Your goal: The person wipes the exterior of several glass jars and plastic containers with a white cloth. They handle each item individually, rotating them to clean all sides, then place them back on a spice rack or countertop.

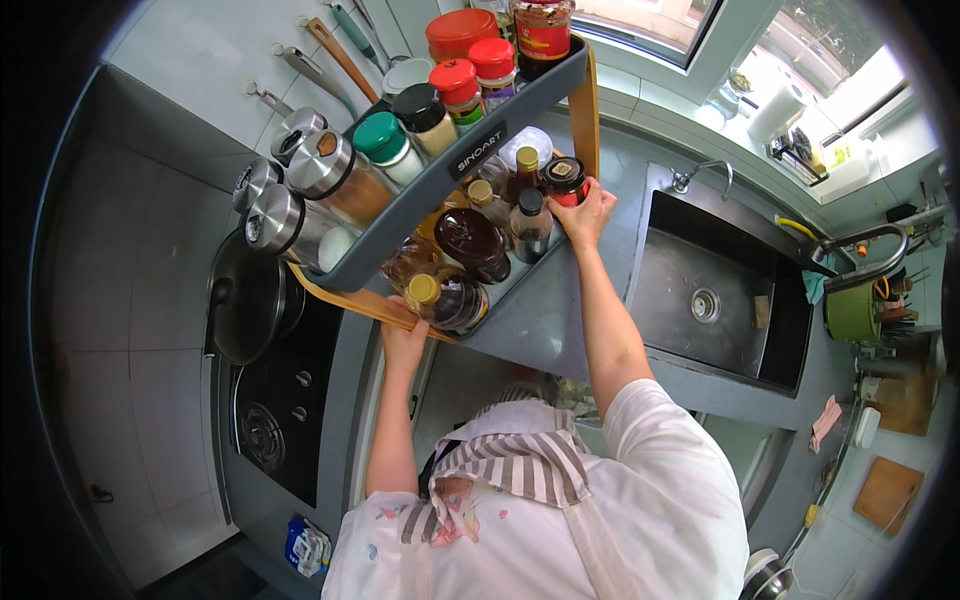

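Note:
A two-tier spice rack (480,161) with grey trays and wooden sides stands at an angle on the counter. My left hand (405,337) is at the lower front left, its fingers around the wooden side, close to a yellow-capped bottle of dark liquid (450,298). At the lower tier's right end, my right hand (583,214) touches a black-lidded jar with a red label (566,180); part of the grip is hidden. Beside it are a black-capped bottle (531,225) and a brown-capped bottle (474,244). The upper tier holds metal-lidded shakers (341,176), a green-capped jar (386,146) and red-capped jars (459,90).
A lidded black pan (251,296) sits on the gas stove (289,420) at the left. The sink (705,255) lies to the right, with a faucet (705,176) behind it. Utensils (341,56) hang on the back wall. A wipes pack (306,546) lies at the lower left.

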The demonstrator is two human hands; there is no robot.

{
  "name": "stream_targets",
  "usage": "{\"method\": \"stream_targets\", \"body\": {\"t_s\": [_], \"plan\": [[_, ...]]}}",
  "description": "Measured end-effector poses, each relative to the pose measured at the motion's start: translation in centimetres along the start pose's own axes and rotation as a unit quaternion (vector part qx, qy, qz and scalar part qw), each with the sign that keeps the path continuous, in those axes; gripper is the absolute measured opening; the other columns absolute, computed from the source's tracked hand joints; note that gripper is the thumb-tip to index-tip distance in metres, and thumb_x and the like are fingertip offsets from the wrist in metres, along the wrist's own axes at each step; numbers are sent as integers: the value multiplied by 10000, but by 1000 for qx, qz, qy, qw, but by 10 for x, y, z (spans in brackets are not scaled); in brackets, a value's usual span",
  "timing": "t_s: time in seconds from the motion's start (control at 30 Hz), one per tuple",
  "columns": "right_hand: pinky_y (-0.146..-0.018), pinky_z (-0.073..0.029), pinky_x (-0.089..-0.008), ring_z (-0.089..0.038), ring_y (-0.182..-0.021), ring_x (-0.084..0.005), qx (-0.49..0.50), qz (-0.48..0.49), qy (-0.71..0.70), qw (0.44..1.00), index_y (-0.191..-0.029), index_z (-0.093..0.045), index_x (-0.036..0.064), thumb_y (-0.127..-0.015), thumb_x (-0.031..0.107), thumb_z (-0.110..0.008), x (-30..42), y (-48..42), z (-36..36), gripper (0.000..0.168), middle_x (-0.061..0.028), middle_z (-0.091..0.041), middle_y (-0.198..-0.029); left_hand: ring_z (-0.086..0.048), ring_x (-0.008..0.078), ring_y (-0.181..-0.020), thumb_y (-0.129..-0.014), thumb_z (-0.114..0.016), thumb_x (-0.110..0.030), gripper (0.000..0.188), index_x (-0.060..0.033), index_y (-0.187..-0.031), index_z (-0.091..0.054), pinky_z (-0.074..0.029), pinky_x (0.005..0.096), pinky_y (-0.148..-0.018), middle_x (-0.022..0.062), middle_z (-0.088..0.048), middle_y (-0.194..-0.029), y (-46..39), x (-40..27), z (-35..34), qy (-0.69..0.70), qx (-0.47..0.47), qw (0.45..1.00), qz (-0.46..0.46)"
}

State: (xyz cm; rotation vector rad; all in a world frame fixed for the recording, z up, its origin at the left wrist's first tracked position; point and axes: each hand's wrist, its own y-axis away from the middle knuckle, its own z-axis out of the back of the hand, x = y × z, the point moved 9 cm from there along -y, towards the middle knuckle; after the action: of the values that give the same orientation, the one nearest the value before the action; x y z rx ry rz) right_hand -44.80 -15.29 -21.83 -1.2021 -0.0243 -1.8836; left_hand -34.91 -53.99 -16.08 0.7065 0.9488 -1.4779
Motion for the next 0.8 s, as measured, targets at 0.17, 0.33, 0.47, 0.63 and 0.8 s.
{"method": "stream_targets", "body": {"t_s": [0.17,0.33,0.47,0.63,0.8], "plan": [[-854,-418,-388,-466,-959,-270,3,40,10,999,-1056,-568,89,-481,312,-841,12,-2,5,675,-52,-586,-923,-521,303,-826,-692,-603,-30,330,-16,-984,-451,-419,365,-770,129,-485,-863,-1,1,-1,-27,12,999,-21],[-875,-411,-386,-471,-987,-279,-19,71,11,997,-1052,-571,77,-487,306,-839,13,-2,7,666,-59,-587,-957,-524,284,-802,-699,-603,-21,314,-22,-972,-448,-424,355,-744,118,-483,-847,-2,-6,-1,-16,2,999,-41],[-909,-395,-398,-460,-1028,-293,0,89,3,996,-1054,-570,69,-494,297,-831,12,-1,7,659,-78,-561,-1042,-528,233,-775,-708,-600,2,283,-32,-939,-439,-431,328,-710,97,-485,-830,-4,-10,-2,-7,21,1000,-20],[-939,-383,-414,-449,-1055,-314,21,96,37,994,-1126,-554,67,-536,262,-807,7,5,5,671,-110,-476,-1185,-524,196,-767,-709,-605,15,285,-40,-926,-430,-434,306,-708,72,-490,-823,-2,-9,-1,0,6,1000,-13],[-939,-390,-381,-459,-1056,-286,0,64,-54,996,-1218,-525,85,-624,208,-752,-33,14,22,648,-114,-422,-1259,-534,193,-778,-708,-625,5,327,-46,-966,-431,-443,305,-726,55,-506,-833,-4,-3,-5,14,17,1000,-15]]}}
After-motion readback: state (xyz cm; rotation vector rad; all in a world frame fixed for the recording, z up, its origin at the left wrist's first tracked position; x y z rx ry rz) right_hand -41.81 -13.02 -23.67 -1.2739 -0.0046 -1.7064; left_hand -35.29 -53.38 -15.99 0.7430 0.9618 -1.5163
